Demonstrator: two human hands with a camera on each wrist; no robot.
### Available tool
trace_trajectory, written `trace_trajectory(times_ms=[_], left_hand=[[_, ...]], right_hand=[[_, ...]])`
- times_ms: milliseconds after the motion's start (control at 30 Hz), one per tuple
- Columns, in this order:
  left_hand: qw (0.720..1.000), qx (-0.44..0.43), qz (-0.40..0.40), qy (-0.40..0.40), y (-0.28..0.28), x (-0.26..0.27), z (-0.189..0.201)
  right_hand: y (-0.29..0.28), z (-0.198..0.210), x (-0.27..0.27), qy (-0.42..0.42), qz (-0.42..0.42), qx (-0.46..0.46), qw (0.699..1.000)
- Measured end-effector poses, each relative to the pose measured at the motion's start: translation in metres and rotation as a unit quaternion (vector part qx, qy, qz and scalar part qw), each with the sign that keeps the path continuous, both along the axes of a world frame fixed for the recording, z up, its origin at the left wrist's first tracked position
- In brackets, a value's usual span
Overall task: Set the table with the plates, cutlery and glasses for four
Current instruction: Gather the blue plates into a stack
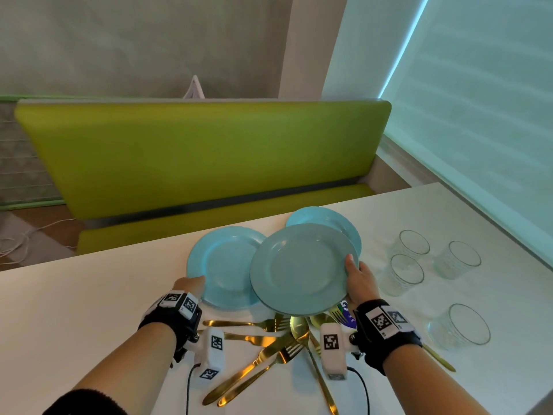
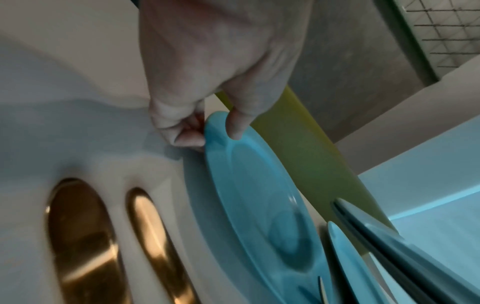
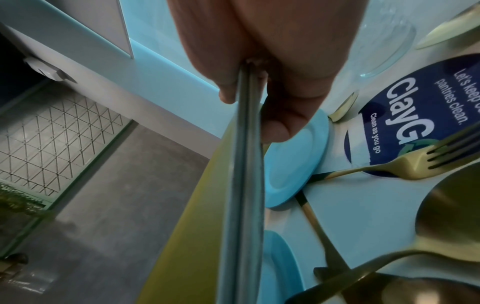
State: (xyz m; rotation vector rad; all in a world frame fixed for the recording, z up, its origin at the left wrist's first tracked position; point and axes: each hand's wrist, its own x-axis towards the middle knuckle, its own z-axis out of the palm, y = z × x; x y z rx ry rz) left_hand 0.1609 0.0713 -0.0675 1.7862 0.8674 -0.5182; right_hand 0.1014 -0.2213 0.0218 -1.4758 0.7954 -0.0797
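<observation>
My right hand (image 1: 353,271) grips the right rim of a grey-blue plate (image 1: 299,271) held just above the table, thumb on top. In the right wrist view its edge (image 3: 246,185) shows two rims, so it looks like two stacked plates. My left hand (image 1: 196,284) pinches the near rim of a light blue plate (image 1: 224,265) lying on the table, with the thumb (image 2: 235,127) on top and curled fingers (image 2: 187,135) underneath. A third blue plate (image 1: 326,217) lies behind, partly covered. Gold forks, knives and spoons (image 1: 269,339) lie jumbled between my wrists. Several clear glasses (image 1: 404,274) stand at the right.
The white table (image 1: 89,310) runs left to right, and a green bench (image 1: 194,151) stands behind its far edge. A round dark blue sticker (image 3: 415,115) lies under the cutlery by my right wrist. A window blind (image 1: 478,115) closes the right side.
</observation>
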Motion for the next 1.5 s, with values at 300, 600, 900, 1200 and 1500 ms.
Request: trace_trajectory(times_ms=[300,600,900,1200,1500], left_hand=[[0.985,-0.018,0.053,-0.163,-0.010,-0.011,0.039],[0.963,-0.115,0.113,-0.218,-0.009,-0.018,0.067],[0.953,-0.175,0.146,-0.199,-0.027,-0.031,0.076],[0.941,-0.278,0.107,-0.157,-0.050,-0.025,0.080],[0.948,-0.217,0.114,-0.202,-0.042,-0.002,0.058]], right_hand=[[0.027,0.005,0.012,-0.008,0.035,0.006,0.999],[0.056,0.017,0.010,-0.034,0.058,0.024,0.997],[0.048,0.016,-0.007,-0.024,0.061,-0.065,0.996],[0.042,-0.003,0.003,0.006,0.100,-0.124,0.987],[-0.015,-0.023,0.047,0.122,0.070,0.029,0.990]])
